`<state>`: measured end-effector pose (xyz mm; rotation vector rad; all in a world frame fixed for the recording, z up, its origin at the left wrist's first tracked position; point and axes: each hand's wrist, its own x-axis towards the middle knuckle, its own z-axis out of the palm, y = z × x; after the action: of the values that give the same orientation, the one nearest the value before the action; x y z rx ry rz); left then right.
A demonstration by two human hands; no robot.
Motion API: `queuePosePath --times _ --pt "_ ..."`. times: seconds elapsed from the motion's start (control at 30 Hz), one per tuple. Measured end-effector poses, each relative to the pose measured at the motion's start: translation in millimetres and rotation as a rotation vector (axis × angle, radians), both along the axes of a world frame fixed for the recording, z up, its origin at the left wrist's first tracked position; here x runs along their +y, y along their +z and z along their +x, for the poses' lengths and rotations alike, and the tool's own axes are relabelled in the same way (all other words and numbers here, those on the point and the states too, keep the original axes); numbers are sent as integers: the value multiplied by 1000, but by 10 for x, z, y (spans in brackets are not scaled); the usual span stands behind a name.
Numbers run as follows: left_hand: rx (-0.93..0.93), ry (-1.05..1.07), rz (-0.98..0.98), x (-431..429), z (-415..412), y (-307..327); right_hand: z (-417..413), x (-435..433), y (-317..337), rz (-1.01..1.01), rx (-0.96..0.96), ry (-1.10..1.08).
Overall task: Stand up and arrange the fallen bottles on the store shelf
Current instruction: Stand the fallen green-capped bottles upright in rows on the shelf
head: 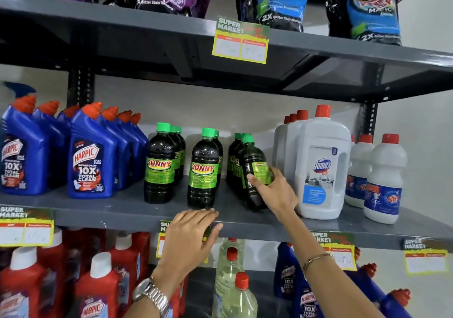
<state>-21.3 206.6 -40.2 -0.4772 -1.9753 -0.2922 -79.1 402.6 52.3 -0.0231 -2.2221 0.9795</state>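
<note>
Resting loosely open at six o'clock: left hand [193, 234]. Clamping tilted bottle [255, 170] at three o'clock, cap leaning toward eleven: right hand [274, 192].

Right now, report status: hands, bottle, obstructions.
Right hand gripping tilted Sunny bottle, third row. Left hand at shelf edge, seems to hold something dark, unclear. Domex jug close on the right.

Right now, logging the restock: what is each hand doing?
Left hand: fingers curled on the shelf edge near a dark bottle; a grip cannot be told.
Right hand: closed around a tilted dark bottle.
</note>
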Motion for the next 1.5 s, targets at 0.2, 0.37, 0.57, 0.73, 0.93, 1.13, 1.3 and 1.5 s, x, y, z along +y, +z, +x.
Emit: queuePosePath --times 0.2,0.37,0.57,0.73,0.93,1.13,1.3,1.5 --pt "15 -20 34 -6 -56 -22 12 -67 -136 -135 52 154" --pt "57 -29 46 -2 -84 -52 -19 -34 -122 -204 6 294" --pt "66 -39 50 4 -94 -52 -105 94 -97 -681 -111 673" --pt "49 -37 61 4 -73 -42 -150 105 -147 -616 -34 688" --pt "23 -26 47 -3 -47 -21 -119 77 -167 -503 66 576" --pt "9 -32 42 -12 -31 -23 -23 6 -123 -455 25 591" --pt "-8 -32 46 -4 -16 -10 -28 89 -64 -585 -139 808" --pt "-16 -35 51 -2 -16 0 -89 73 -94 -557 -123 702"
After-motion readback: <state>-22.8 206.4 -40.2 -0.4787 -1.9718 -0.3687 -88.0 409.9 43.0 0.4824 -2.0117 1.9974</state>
